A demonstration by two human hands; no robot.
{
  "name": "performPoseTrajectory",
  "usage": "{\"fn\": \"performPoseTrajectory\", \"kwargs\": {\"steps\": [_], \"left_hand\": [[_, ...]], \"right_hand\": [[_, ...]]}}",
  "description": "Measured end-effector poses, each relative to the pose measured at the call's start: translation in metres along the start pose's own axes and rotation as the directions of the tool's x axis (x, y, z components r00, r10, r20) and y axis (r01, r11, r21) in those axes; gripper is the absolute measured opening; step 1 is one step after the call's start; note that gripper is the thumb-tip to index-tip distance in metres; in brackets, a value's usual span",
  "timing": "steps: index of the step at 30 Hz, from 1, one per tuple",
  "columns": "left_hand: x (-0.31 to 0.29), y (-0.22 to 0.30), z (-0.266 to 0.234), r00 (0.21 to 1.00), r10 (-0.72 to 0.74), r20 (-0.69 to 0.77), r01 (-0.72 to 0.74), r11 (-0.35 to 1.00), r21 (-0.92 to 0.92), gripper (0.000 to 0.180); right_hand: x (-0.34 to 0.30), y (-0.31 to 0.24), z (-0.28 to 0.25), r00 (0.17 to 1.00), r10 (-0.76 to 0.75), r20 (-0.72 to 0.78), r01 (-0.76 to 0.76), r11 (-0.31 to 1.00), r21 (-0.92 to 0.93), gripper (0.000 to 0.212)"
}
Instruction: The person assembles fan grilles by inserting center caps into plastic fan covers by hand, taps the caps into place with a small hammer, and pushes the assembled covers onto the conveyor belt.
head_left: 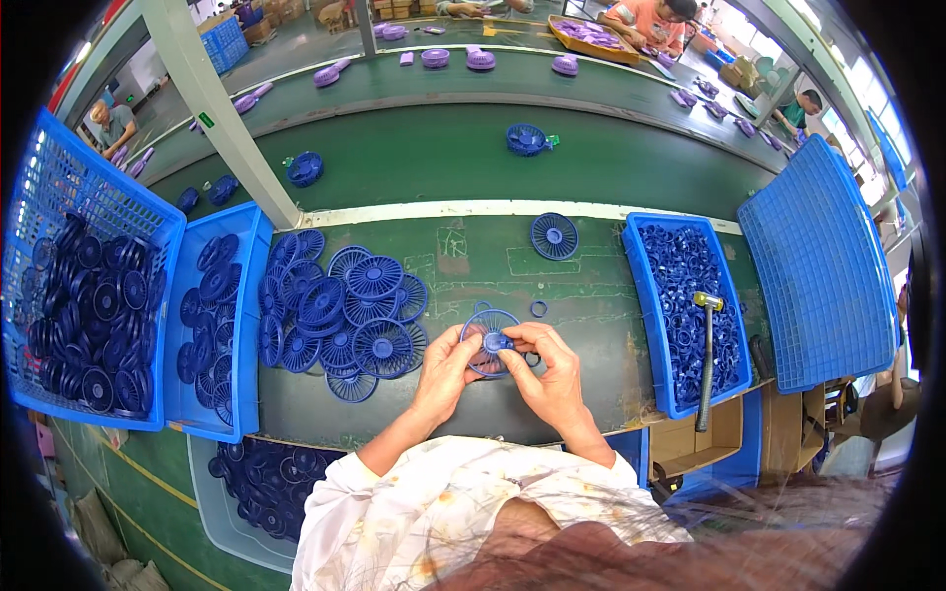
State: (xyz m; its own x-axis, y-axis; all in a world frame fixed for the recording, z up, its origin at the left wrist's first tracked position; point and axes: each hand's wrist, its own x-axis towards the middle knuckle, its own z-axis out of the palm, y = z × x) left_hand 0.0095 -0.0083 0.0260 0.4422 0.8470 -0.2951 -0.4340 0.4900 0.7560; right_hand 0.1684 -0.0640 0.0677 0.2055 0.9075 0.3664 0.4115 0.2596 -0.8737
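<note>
Between my two hands is a round dark blue fan grille, its spokes running out from a lighter hub. My left hand grips the near left part of the rim, thumb and fingers closed. At the hub's right side, my right hand pinches what looks like a small blue ring, partly hidden by the fingers. Just beyond lies a small blue ring on the bench. A loose heap of fan grilles spreads left of my hands, and a single grille lies farther off.
On the right, a blue tray holds many small rings, with a hammer across it. Blue crates of grilles stand left. Beyond the bench, a green conveyor carries fan parts. A metal post rises far left. Other people work farther back.
</note>
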Motion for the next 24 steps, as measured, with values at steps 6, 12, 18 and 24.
{"fn": "performPoseTrajectory", "kwargs": {"steps": [6,12,18,24], "left_hand": [[0.004,-0.004,-0.002,0.998,0.06,-0.019,-0.053,0.964,0.259,0.025],[0.006,-0.011,0.003,0.995,0.09,0.046,-0.101,0.901,0.421,0.022],[0.004,-0.012,-0.005,0.992,0.104,0.068,-0.123,0.915,0.384,0.022],[0.044,-0.031,-0.034,0.956,0.089,0.279,-0.165,0.952,0.26,0.027]], "right_hand": [[-0.001,0.002,-0.002,0.988,-0.151,0.042,0.155,0.977,-0.149,0.027],[-0.011,0.025,-0.005,0.986,-0.145,0.085,0.166,0.925,-0.342,0.025],[-0.014,0.031,-0.006,0.981,-0.118,0.156,0.138,0.983,-0.121,0.021],[-0.017,0.029,-0.015,0.978,-0.157,0.138,0.182,0.963,-0.199,0.02]]}}
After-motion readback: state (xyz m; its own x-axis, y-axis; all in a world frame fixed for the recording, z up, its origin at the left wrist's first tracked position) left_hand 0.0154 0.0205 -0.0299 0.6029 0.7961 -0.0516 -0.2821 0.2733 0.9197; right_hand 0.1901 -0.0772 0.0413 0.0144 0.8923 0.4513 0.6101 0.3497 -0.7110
